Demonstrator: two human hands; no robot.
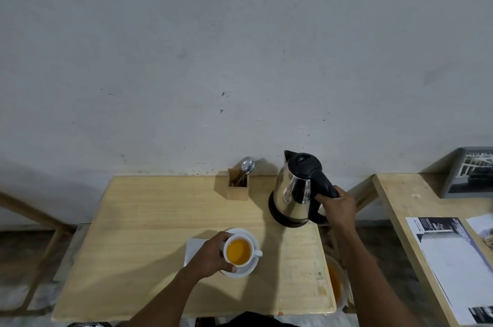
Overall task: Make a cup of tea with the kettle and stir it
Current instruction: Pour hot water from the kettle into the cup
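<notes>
Tea fills the cup (238,251) — left hand (210,257) grips it, right hand (336,205) grips the kettle (294,190). Stirring is left — spoon (247,166) untouched.

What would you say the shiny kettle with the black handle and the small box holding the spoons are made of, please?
The shiny kettle looks like polished steel: its body mirrors the table. Its handle and lid look like matt black plastic. The small box seems to be pale unpainted wood, matching the table; the grain is too faint to confirm.

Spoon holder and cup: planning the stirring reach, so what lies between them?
Nothing: bare table between holder and cup, in the head view.
</notes>
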